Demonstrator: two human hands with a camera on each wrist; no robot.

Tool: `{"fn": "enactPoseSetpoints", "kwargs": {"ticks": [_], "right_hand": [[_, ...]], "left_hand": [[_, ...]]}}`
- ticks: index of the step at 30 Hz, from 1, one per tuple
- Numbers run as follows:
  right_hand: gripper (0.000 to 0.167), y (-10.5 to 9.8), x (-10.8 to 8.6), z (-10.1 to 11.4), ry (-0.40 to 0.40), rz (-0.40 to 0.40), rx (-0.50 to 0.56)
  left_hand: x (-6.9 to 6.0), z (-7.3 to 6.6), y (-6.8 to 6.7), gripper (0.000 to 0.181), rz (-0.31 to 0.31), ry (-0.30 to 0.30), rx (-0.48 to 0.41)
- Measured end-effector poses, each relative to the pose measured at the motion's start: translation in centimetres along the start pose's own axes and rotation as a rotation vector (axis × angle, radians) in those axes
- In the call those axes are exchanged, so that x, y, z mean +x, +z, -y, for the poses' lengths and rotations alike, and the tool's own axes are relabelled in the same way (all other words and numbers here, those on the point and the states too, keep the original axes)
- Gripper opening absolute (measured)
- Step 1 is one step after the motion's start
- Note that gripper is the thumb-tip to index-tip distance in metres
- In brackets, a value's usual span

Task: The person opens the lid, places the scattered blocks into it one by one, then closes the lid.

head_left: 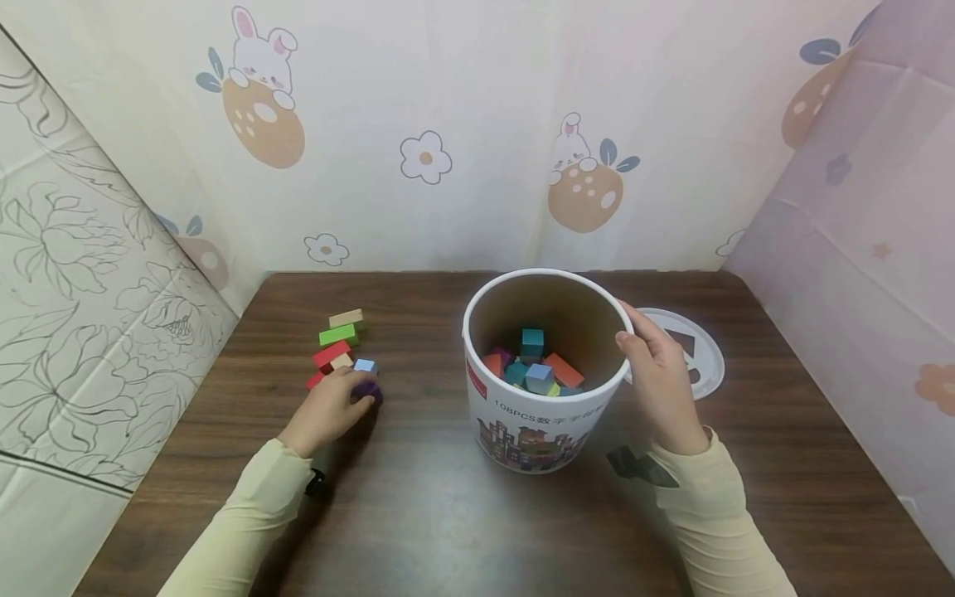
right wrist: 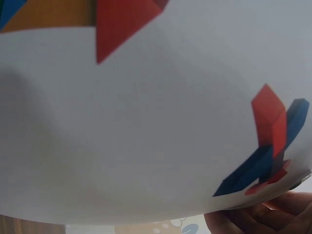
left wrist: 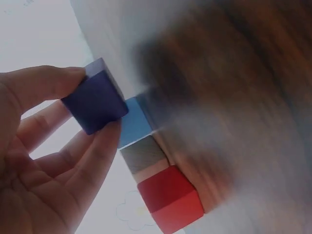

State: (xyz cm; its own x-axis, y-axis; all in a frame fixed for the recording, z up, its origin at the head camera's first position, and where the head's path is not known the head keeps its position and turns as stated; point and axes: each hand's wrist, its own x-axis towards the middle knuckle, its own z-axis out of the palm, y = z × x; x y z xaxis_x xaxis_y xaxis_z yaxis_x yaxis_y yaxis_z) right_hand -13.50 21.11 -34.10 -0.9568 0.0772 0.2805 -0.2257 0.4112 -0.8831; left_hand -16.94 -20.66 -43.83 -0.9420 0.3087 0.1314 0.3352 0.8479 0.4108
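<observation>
Bucket (head_left: 533, 444), containing mixed blocks (head_left: 539, 378), stands on the table (head_left: 440, 522) about midway between the left and right edges, and the fingers of the right hand (head_left: 662, 385) grip its upper side. The left hand (head_left: 328, 410), toward the left edge, pinches a purple cube (left wrist: 95, 105) between thumb and fingertips, near a blue cube (left wrist: 135, 123) and red block (left wrist: 170, 195). A lid (head_left: 710, 352) lies toward the right rear corner.
</observation>
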Motion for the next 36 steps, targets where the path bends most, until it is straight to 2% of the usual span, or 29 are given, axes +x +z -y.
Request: {"fn": "enactPoseSetpoints", "kwargs": {"ticks": [4, 6, 11, 14, 18, 25, 31, 36], "right_hand": [[0.042, 0.0, 0.0, 0.0, 0.003, 0.000, 0.006], [0.042, 0.0, 0.0, -0.1, 0.002, -0.001, 0.004], [0.042, 0.1, 0.0, -0.2, 0.002, -0.008, 0.000], [0.042, 0.1, 0.1, -0.3, 0.000, -0.012, -0.006], [0.042, 0.1, 0.0, -0.2, -0.004, -0.012, -0.005], [0.042, 0.1, 0.0, -0.2, -0.001, -0.010, 0.004], [0.042, 0.0, 0.1, -0.2, -0.010, -0.008, -0.009], [0.042, 0.1, 0.0, -0.1, -0.011, -0.009, -0.026]], "left_hand": [[0.3, -0.4, -0.5, 0.030, -0.052, 0.035, -0.048], [0.4, -0.8, -1.0, 0.031, -0.063, 0.034, -0.092], [0.7, -2.3, -2.5, 0.033, -0.046, 0.015, -0.183], [0.9, -3.4, -3.3, 0.034, -0.048, 0.035, -0.193], [1.3, -4.8, -4.2, 0.035, -0.079, 0.089, -0.198], [2.4, -8.0, -6.5, 0.035, -0.131, 0.201, -0.294], [3.5, -10.5, -8.5, 0.035, -0.192, 0.276, -0.258], [4.6, -12.6, -9.1, 0.035, -0.216, 0.351, -0.277]]}}
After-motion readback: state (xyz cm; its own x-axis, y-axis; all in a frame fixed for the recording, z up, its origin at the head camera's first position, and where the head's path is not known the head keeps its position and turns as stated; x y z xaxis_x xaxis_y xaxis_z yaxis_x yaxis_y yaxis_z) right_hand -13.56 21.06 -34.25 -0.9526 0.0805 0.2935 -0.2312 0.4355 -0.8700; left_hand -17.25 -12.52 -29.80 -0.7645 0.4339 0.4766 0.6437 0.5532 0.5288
